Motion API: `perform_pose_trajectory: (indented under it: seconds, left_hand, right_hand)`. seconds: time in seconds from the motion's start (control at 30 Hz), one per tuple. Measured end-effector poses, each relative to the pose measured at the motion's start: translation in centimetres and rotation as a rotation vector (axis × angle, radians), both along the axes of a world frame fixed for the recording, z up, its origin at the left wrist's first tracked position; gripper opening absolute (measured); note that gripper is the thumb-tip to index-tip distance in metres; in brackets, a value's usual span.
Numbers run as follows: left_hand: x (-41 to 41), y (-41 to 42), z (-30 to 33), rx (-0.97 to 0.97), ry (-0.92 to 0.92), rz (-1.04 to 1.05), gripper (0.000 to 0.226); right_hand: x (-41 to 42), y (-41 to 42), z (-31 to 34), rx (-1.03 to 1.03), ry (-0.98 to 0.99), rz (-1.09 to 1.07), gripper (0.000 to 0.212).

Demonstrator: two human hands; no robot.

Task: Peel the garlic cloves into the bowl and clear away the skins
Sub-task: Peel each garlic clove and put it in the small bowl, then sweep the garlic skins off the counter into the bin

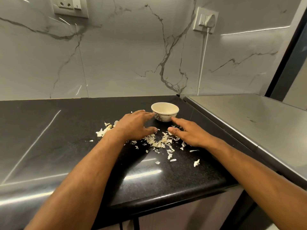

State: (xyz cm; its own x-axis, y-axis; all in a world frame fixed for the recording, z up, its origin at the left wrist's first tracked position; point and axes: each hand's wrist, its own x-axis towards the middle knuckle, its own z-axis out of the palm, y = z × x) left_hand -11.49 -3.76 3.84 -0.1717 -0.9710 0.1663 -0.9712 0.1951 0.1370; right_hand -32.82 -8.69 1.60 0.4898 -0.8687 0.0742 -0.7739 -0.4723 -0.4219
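Observation:
A small cream bowl (165, 111) with a dark pattern on its side stands on the black counter (66, 138) near the back. Its inside is mostly hidden from this angle. Pale garlic skins (157, 142) lie scattered on the counter in front of the bowl, with another small heap (104, 129) further left. My left hand (135, 126) reaches forward with straight fingers, its fingertips at the bowl's left side. My right hand (187, 132) stretches out flat over the skins, its index fingertip at the bowl's lower right. Neither hand holds anything.
A steel appliance top (249, 117) adjoins the counter on the right, slightly higher. The marble wall behind carries a switch plate (70, 6) and a plugged socket (206, 19) with a white cable running down. The counter's front edge is near my forearms.

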Motion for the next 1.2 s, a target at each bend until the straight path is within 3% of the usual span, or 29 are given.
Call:
perform_pose_trajectory:
  seconds: [0.3,0.6,0.77,0.87,1.0,1.2]
  left_hand:
    - [0.8,0.1,-0.2,0.017,0.060,0.025,0.061]
    - [1.0,0.9,-0.7,-0.207,-0.045,-0.007,0.056]
    - [2.2,1.8,-1.4,-0.213,0.023,0.089,0.072]
    - [2.3,1.5,-1.5,-0.215,0.035,0.101,0.075]
    - [1.8,1.1,-1.7,-0.186,0.059,0.050,0.079]
    - [2.1,0.9,-1.6,-0.250,0.237,0.006,0.071]
  right_hand:
    - [-0.4,-0.2,-0.2,0.102,-0.029,-0.003,0.073]
    - [1.5,1.9,-0.3,0.112,0.076,0.153,0.066]
    - [-0.5,2.6,0.8,0.248,-0.190,0.152,0.065]
    - [-3.1,2.9,0.8,0.197,-0.059,0.082,0.070]
    - [-2.6,4.3,-0.9,0.061,0.201,0.046,0.093]
    - [2.9,5.6,-1.4,-0.016,0.209,-0.006,0.087]
